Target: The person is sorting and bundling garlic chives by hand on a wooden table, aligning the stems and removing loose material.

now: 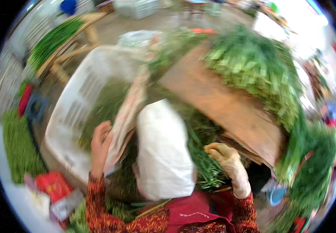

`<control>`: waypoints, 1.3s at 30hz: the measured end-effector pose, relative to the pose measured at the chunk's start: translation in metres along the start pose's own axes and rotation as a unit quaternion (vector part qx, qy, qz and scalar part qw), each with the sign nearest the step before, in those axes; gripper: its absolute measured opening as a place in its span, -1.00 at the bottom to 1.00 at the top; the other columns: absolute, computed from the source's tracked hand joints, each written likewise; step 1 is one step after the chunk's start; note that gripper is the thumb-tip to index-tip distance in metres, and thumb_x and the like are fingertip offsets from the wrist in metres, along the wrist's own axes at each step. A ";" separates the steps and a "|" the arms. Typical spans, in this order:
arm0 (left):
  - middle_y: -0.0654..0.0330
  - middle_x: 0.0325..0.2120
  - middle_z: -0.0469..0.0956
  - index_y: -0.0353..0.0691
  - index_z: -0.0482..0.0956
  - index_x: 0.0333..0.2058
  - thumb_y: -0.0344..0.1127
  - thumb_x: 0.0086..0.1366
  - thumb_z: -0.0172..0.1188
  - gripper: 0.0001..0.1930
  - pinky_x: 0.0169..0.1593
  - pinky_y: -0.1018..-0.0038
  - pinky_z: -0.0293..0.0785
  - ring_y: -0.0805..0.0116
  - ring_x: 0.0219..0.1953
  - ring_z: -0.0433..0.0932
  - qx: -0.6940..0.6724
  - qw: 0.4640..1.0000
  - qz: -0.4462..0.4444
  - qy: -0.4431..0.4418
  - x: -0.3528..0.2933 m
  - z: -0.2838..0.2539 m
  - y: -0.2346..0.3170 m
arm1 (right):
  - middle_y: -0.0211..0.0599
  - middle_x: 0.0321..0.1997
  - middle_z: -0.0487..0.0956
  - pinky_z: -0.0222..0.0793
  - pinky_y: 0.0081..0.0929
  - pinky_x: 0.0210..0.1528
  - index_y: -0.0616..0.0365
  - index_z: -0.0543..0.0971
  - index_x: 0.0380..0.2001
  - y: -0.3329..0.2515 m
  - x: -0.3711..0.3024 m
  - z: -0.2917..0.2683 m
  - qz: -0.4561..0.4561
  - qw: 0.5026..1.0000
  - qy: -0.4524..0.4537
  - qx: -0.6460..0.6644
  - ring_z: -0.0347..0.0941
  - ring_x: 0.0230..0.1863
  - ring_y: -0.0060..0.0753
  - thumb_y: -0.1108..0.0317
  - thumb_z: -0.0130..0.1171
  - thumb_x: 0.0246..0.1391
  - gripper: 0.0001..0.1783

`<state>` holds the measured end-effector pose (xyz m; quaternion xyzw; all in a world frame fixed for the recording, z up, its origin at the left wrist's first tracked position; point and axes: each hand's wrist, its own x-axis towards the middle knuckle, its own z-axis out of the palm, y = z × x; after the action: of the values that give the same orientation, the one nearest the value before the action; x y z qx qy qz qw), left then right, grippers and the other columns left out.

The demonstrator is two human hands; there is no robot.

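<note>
My left hand (100,145) is bare, its fingers apart and slightly curved. It is beside a pale cloth strip (131,101) that runs along the near side of a white plastic crate (61,106); whether it touches the strip I cannot tell. Loose green trimmings (107,103) lie in the crate. On my right hand (226,157) is a cream glove, its fingers curled in; what they hold, if anything, is hidden. Below and left of that hand are cut green stalks (205,165). A white cloth or sack (162,151) covers my lap between both hands.
A brown board (230,105) at right bears a big heap of leafy green bunches (253,66). More greens (315,163) stand far right. At left are a wooden bench (65,52) with green stalks, a green bundle (20,145) and a red bag (53,186).
</note>
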<state>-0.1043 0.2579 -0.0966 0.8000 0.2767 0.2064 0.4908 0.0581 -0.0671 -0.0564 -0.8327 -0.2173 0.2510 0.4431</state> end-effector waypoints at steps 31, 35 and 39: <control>-0.29 0.11 -0.27 -0.22 -0.19 0.14 0.29 -0.23 0.15 0.10 0.10 -0.11 -0.26 -0.12 0.19 -0.28 0.202 0.889 0.281 -0.298 0.062 0.383 0.345 | -0.47 -0.39 0.50 0.25 -0.71 -0.34 0.19 0.44 -0.23 0.127 -0.065 0.005 0.103 0.941 0.042 0.320 0.32 -0.44 -0.66 0.15 -0.06 0.06 -0.66; -0.28 0.11 -0.28 -0.14 -0.23 0.15 0.14 -0.25 0.26 0.09 0.08 -0.17 -0.22 -0.18 0.18 -0.30 0.266 0.867 0.294 -0.302 0.055 0.405 0.341 | -0.45 -0.40 0.49 0.25 -0.70 -0.32 0.20 0.44 -0.23 0.151 -0.061 0.015 0.091 0.952 0.047 0.290 0.33 -0.42 -0.64 0.15 -0.08 0.07 -0.66; -0.29 0.11 -0.32 -0.08 -0.27 0.15 -0.05 -0.23 0.31 0.06 0.07 -0.17 -0.17 -0.26 0.16 -0.29 0.292 0.858 0.306 -0.293 0.068 0.400 0.330 | -0.38 -0.38 0.50 0.26 -0.62 -0.27 0.15 0.44 -0.22 0.145 -0.063 0.017 0.045 0.982 0.056 0.175 0.37 -0.38 -0.53 0.14 -0.08 0.05 -0.66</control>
<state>0.2676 -0.0872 0.0305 0.9743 -0.0909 0.0120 0.2055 0.0185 -0.1675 -0.1730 -0.7640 -0.1073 0.2582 0.5815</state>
